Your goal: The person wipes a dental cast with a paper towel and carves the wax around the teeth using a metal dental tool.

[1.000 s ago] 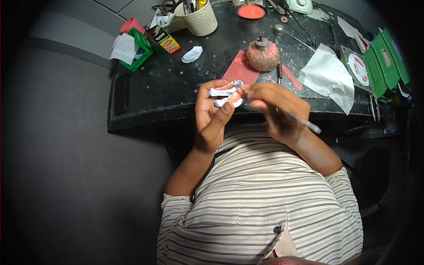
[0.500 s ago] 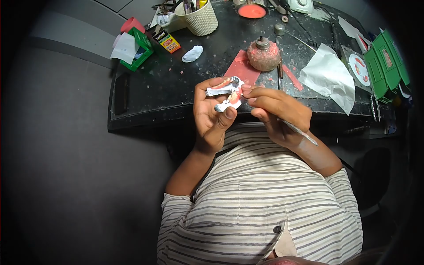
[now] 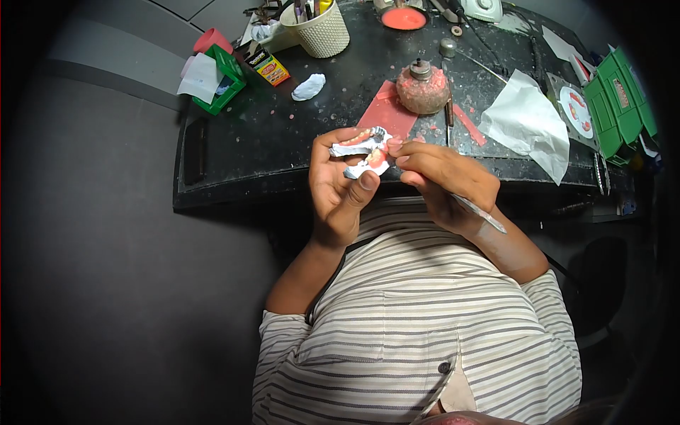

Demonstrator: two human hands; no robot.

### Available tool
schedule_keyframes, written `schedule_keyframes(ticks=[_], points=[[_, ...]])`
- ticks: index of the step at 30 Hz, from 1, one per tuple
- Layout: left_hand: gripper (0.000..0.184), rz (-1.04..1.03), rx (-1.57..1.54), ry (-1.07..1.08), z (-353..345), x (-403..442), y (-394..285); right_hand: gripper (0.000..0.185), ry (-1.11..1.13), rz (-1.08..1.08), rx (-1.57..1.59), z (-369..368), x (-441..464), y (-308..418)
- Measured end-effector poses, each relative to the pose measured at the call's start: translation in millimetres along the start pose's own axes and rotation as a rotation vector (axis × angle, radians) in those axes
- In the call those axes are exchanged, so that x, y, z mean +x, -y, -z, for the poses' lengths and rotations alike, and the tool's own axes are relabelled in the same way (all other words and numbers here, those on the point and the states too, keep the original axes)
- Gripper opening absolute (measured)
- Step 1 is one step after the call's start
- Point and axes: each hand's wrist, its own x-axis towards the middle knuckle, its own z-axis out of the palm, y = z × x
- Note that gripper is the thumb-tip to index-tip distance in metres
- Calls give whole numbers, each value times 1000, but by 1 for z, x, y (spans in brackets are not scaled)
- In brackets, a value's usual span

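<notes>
My left hand (image 3: 336, 185) is wrapped round a white plaster dental model (image 3: 352, 149) that carries pink wax and several tooth-coloured teeth. Its thumb presses the model's lower edge. My right hand (image 3: 453, 180) is closed on a thin metal wax carver (image 3: 482, 212), whose flat end sticks out below the palm toward the wrist. The right fingertips reach the pink part at the model's right side; the carver's other end is hidden by the fingers. Both hands are held over the bench's front edge.
Behind the hands lie a pink wax sheet (image 3: 386, 110) and a wax-spattered spirit burner (image 3: 423, 88). A white paper sheet (image 3: 528, 124) and green box (image 3: 623, 103) are to the right. Farther back stand a woven cup (image 3: 319, 32) and a pan of pink wax (image 3: 404, 18).
The dental model has tilted slightly in my left hand. My right hand and the carver have shifted a little, with the fingertips still at the model's right side.
</notes>
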Motion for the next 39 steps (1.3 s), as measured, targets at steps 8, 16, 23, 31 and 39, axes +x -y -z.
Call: schedule_keyframes(ticks=[8, 16, 23, 31, 39], points=[[66, 137, -107, 0, 2, 1, -6, 14, 13, 18, -2, 3, 3, 1], [72, 275, -216, 43, 1, 4, -15, 15, 29, 34, 15, 6, 5, 1], [74, 322, -335, 38, 3, 3, -12, 15, 39, 17, 16, 8, 5, 4], [71, 364, -526, 77, 8, 4, -9, 16, 84, 18, 13, 11, 2, 4], [62, 342, -566, 78, 9, 4, -6, 15, 4, 6, -13, 3, 3, 5]])
